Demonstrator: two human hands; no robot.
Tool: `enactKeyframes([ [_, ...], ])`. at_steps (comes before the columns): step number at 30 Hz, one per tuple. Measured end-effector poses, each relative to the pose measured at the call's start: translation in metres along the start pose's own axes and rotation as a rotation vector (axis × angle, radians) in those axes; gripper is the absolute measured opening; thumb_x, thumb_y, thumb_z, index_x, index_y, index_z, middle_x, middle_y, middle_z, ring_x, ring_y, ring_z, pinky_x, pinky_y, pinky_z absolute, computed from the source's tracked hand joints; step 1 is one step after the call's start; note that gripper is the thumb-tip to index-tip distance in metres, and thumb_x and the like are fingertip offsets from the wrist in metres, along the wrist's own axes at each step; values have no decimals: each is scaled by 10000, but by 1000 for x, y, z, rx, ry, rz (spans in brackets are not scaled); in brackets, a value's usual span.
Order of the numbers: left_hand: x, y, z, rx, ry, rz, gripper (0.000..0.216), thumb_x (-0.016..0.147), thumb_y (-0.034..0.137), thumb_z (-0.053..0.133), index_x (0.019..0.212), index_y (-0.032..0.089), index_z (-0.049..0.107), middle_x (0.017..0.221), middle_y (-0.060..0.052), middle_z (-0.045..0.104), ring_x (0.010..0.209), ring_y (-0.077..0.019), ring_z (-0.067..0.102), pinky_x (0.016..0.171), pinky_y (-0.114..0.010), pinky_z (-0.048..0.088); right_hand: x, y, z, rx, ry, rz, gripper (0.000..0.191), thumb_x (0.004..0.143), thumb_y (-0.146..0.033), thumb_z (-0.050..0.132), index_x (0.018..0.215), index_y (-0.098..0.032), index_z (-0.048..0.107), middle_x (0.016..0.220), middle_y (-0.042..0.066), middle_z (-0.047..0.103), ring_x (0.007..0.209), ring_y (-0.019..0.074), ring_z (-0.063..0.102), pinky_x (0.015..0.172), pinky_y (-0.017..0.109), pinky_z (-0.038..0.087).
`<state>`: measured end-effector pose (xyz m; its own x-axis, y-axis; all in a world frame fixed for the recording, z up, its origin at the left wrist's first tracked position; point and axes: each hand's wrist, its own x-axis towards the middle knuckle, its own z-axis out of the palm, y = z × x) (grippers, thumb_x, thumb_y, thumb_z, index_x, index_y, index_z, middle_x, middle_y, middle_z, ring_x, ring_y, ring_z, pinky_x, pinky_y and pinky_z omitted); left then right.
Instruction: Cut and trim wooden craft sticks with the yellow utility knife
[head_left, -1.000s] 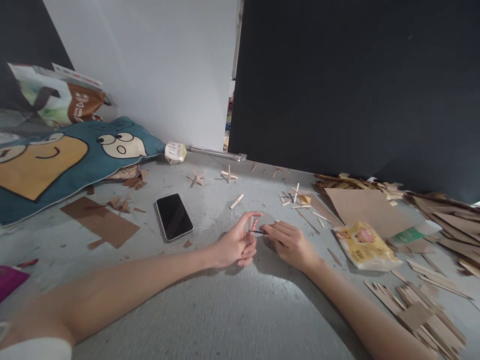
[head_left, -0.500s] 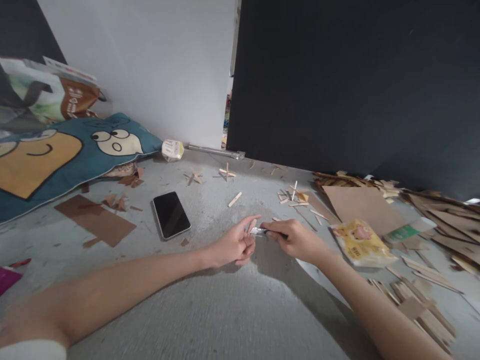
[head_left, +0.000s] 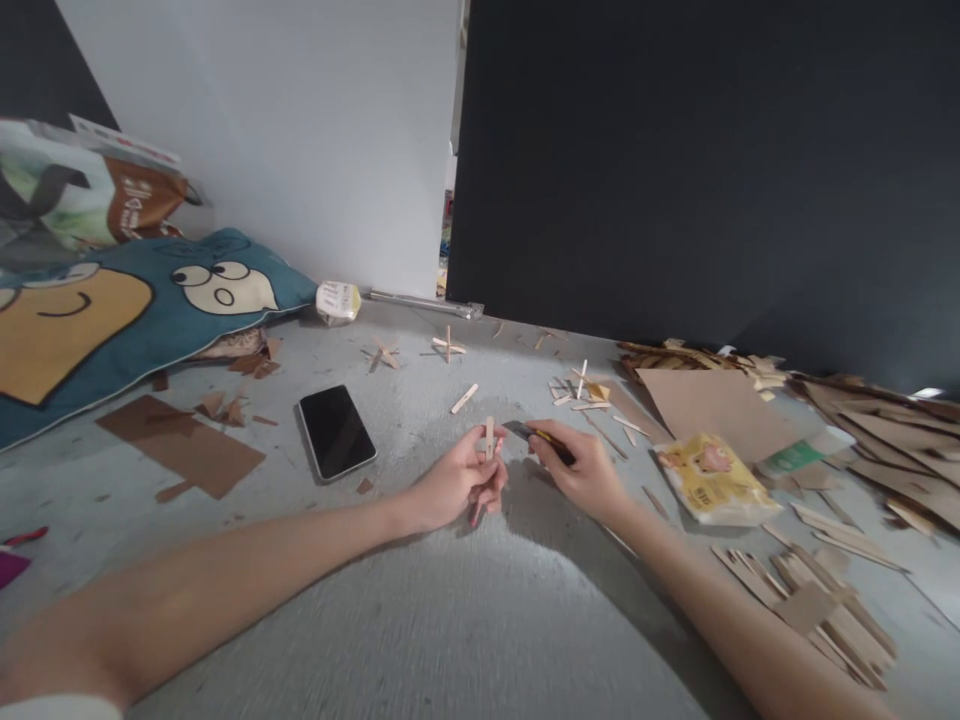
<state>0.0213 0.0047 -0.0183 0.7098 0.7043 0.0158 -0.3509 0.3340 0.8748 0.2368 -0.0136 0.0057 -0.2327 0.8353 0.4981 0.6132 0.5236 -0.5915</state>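
Between the fingers of my left hand a short wooden craft stick stands nearly upright, its lower end covered by the fingertips. My right hand is closed around a utility knife with a dark and yellow handle. The knife's blade points left toward the stick, with a small gap between them. Just beyond the hands lies a loose craft stick. Farther back are a small crossed-stick piece and another one.
A phone and cut cardboard lie to the left, near a blue pillow. On the right are a yellow tissue pack, a green-and-white bottle, a pile of wooden strips and stacked cardboard. A dark panel rises behind.
My right hand has drawn the knife back from my left fingers, and the blade now angles upward. The stick in my left hand has turned more upright. The view has shifted slightly.
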Motion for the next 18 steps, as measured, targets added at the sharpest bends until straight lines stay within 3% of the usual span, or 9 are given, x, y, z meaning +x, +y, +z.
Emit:
enactKeyframes([
  [3,2,0,-1,25,44,11,355,956,343,687,1175,223,435,722,33,635,475,-115,586,416,-213,438,-6,7,7,-165,45,-192,243,1067,-278,483,1162,-213,697,940,76,760,792,190,706,741,295,551],
  [6,4,0,-1,48,88,42,366,941,395,707,1123,211,449,797,-11,685,572,-156,684,401,-201,442,-10,15,10,-299,74,-343,220,1072,-236,488,1163,-224,687,937,76,764,781,197,706,735,309,561],
  [10,4,0,0,80,129,41,375,920,437,720,1065,195,474,882,-53,717,623,-170,725,360,-180,433,-11,20,10,-342,163,-368,202,1074,-210,486,1144,-218,675,896,73,753,775,197,706,723,308,574],
  [18,1,2,3,167,173,17,360,947,467,678,1080,203,473,891,-47,713,665,-200,759,301,-177,402,-9,22,13,-362,134,-412,216,1069,-209,510,1162,-224,704,941,77,765,795,198,714,740,319,577],
])
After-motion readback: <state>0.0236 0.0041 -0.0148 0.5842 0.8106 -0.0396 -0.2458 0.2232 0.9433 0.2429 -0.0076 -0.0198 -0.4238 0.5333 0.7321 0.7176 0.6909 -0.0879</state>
